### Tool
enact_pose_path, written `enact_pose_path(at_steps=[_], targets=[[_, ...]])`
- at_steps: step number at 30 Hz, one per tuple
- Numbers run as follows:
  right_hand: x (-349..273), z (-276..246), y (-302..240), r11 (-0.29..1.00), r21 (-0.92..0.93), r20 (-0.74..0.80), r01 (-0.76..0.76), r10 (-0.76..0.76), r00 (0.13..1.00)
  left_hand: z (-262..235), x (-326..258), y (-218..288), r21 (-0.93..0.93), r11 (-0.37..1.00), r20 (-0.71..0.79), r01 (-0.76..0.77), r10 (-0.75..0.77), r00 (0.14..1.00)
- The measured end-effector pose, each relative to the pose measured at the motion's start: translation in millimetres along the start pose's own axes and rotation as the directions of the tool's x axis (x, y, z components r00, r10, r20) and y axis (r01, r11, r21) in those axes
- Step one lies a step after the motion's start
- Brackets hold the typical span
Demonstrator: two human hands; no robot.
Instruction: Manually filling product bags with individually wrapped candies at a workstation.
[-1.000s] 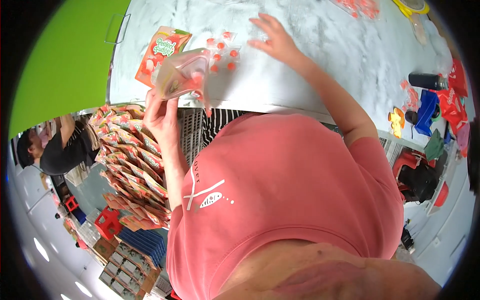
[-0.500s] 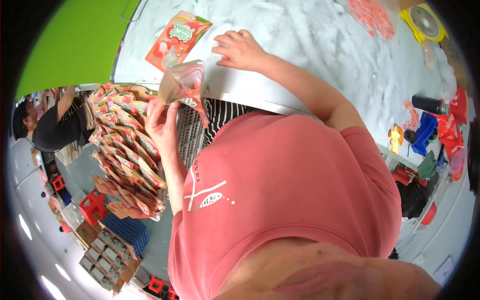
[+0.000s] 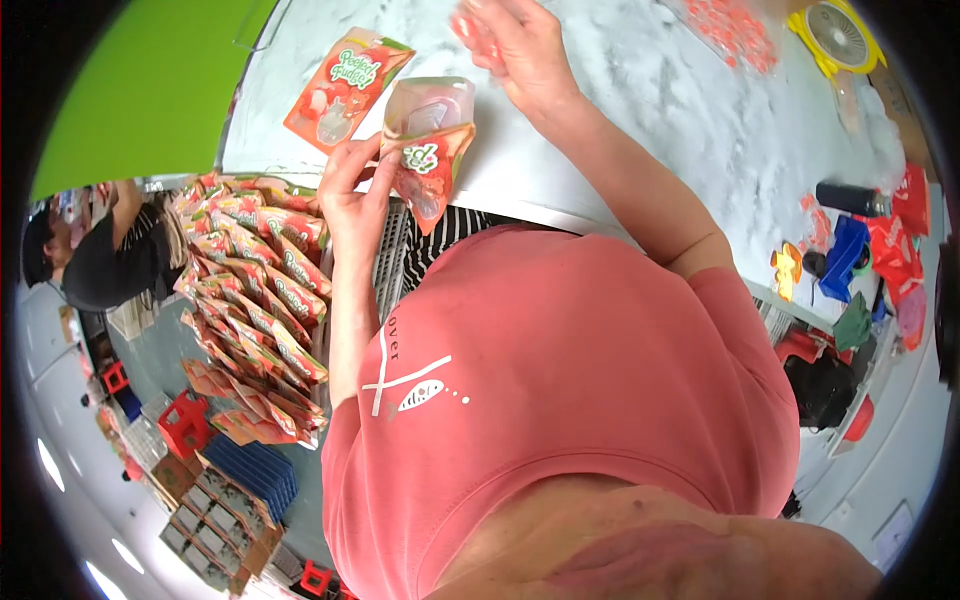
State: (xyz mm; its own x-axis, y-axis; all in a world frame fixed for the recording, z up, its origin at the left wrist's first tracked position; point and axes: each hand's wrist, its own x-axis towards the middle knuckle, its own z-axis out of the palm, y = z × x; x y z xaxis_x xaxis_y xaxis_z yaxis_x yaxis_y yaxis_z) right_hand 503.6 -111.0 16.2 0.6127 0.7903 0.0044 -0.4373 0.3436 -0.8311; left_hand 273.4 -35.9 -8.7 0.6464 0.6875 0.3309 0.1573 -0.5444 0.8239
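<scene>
White marbled table (image 3: 640,110) fills the top of the view, edge running across just above the person's chest. Person in a coral-pink T-shirt (image 3: 560,400) stands right against it, both forearms up over the edge.

Left of the person, below table level, a big fanned stack of red-orange pouches (image 3: 260,310), overlapping in rows. Second person in a dark top (image 3: 110,260) at far left, well apart. Green panel (image 3: 140,90) fills the upper left corner.

Flat pouch (image 3: 345,85), same red-orange print, lies on the table near its left edge, just beside the held one.

Left hand (image 3: 352,195) grips an open stand-up pouch (image 3: 428,145) by its left side, fingers curled round it, thumb in front; pouch mouth is spread open and points up toward the table, bottom tilts down over the table edge. Pouch sits between the two hands, at the table's near edge.

Right hand (image 3: 520,45) is above the pouch mouth, over the table, loosely closed on small red pieces (image 3: 470,28); blurred, can't tell how many or how tight the grip is.

More small red bits (image 3: 735,25) scattered top right on the table. Yellow round fan (image 3: 835,35) at the far top right corner. Blue and red clutter (image 3: 860,250) at the right end.
</scene>
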Motion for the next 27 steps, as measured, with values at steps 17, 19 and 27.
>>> enact_pose_path(at_steps=[17, 19, 27], targets=[[-12.0, -45.1, -20.9, 0.534, -0.662, 0.371, 0.526, -0.377, 0.849, 75.6, 40.7, 12.3, -0.088, 0.989, 0.132, -0.123, 0.134, 0.982], [1.2, -55.5, -14.3, 0.734, -0.539, 0.212, 0.414, -0.357, 0.910, 82.0, 41.5, 12.8, -0.071, 0.990, 0.155, -0.120, 0.129, 0.979], [-68.4, -134.2, -12.1, 0.570, -0.774, 0.293, 0.276, -0.064, 0.954, 36.6, 35.7, -3.7, -0.361, 0.933, -0.009, -0.002, -0.001, 1.000]])
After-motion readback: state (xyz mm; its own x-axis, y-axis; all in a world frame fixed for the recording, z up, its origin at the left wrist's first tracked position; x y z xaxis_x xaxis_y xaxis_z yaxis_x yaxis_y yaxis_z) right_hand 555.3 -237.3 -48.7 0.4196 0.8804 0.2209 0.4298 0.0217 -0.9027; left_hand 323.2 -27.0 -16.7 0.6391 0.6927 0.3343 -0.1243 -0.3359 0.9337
